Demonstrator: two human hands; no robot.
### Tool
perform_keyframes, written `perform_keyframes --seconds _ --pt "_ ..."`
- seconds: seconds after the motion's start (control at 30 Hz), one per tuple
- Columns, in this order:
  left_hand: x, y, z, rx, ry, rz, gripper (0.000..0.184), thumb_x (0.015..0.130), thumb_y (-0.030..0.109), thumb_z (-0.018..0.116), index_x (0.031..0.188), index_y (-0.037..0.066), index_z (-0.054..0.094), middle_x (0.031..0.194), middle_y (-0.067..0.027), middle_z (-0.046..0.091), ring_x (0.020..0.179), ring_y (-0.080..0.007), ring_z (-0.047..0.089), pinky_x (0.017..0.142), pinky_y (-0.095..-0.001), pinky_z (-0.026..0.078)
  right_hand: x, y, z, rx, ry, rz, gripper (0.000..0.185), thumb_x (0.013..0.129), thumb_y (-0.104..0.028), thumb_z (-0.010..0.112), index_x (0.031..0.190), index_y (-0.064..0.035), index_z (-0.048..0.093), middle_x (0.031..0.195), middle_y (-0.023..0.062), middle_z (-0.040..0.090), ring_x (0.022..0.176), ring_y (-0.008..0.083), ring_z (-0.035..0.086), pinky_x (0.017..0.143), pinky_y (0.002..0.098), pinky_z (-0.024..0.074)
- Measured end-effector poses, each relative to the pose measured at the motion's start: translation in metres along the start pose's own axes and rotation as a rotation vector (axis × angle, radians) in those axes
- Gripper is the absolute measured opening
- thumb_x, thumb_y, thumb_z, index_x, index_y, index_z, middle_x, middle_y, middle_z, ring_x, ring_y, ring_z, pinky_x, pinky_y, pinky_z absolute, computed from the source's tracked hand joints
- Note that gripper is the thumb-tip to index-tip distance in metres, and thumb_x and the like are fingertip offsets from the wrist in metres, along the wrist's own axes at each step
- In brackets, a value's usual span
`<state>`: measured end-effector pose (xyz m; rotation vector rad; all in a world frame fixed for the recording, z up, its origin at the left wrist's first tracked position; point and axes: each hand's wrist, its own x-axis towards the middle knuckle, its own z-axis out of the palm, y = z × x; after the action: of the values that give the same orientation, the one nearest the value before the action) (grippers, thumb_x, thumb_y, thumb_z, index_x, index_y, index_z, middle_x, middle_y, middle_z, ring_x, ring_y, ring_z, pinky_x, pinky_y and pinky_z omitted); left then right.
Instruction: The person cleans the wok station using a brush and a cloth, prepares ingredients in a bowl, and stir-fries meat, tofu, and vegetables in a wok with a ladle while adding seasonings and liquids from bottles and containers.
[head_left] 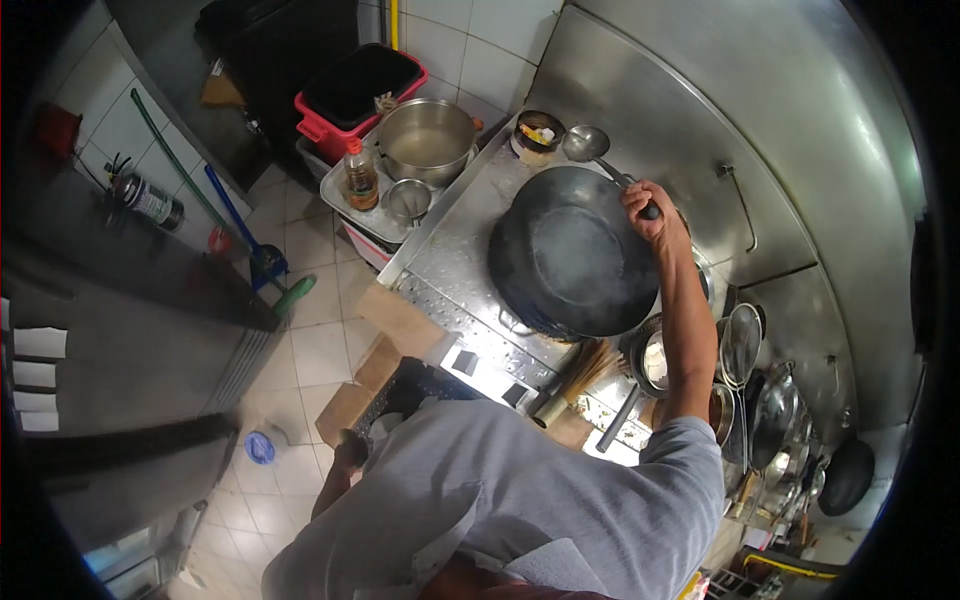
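Note:
My right hand is closed around the handle of a metal ladle. Its bowl hangs beyond the far rim of a large dark wok, beside a round container with yellow and white contents. Pale haze or steam hangs over the inside of the wok, which sits on the stove. Down by my left side is my left hand, small and dark in this view, its fingers not clear. A bamboo brush lies on the near side of the wok, close to a pan with a long handle.
Left of the stove, a tray bears a steel pot, a bottle of brown liquid and a small strainer or cup. Behind stands a red bin with a black lid. Strainers and pans crowd the right side.

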<state>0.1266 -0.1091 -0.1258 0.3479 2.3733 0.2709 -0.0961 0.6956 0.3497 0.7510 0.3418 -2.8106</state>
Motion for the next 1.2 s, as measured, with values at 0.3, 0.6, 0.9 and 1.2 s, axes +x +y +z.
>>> perform_keyframes --seconds 0.3,0.6,0.9,1.2 --pt "0.011 -0.003 -0.012 -0.436 -0.078 -0.365 0.049 0.095 0.037 0.048 0.124 0.0 0.06 0.109 -0.0169 0.067 0.098 -0.027 0.067 0.084 -0.0372 0.054 0.002 0.012 0.013 -0.427 0.24 -0.001 0.016 0.093 -0.009 0.041 0.078 -0.0086 0.046 0.063 -0.0042 0.047 0.046 0.0045 0.048 0.04 0.0196 0.0446" --pt "0.022 -0.01 -0.036 -0.4 -0.112 -0.38 0.062 0.088 0.048 0.056 0.126 -0.001 0.06 0.11 -0.0196 0.068 0.096 -0.0283 0.068 0.082 -0.0399 0.054 -0.04 0.055 0.009 -1.372 0.596 -0.398 0.018 0.091 -0.013 0.052 0.074 -0.0078 0.053 0.059 -0.0019 0.046 0.045 0.0079 0.046 0.038 0.0254 0.0393" --pt "0.047 -0.009 -0.064 -0.376 -0.153 -0.363 0.073 0.082 0.057 0.063 0.127 -0.002 0.061 0.109 -0.0219 0.069 0.094 -0.0293 0.069 0.08 -0.0423 0.054 -0.127 0.086 -0.063 -1.037 0.622 -0.698 0.004 0.089 -0.012 0.053 0.09 -0.0077 0.052 0.062 -0.0015 0.045 0.045 0.0077 0.043 0.038 0.0249 0.0386" --pt "0.076 0.022 -0.1 -0.257 -0.134 0.005 0.054 0.076 0.043 0.073 0.108 0.0 0.069 0.094 -0.0156 0.07 0.085 -0.0247 0.07 0.074 -0.0396 0.054 -0.223 0.147 -0.149 -0.822 0.866 -0.894 0.016 0.09 -0.011 0.051 0.106 -0.0058 0.051 0.069 -0.0008 0.047 0.047 0.0071 0.045 0.039 0.0234 0.0393"
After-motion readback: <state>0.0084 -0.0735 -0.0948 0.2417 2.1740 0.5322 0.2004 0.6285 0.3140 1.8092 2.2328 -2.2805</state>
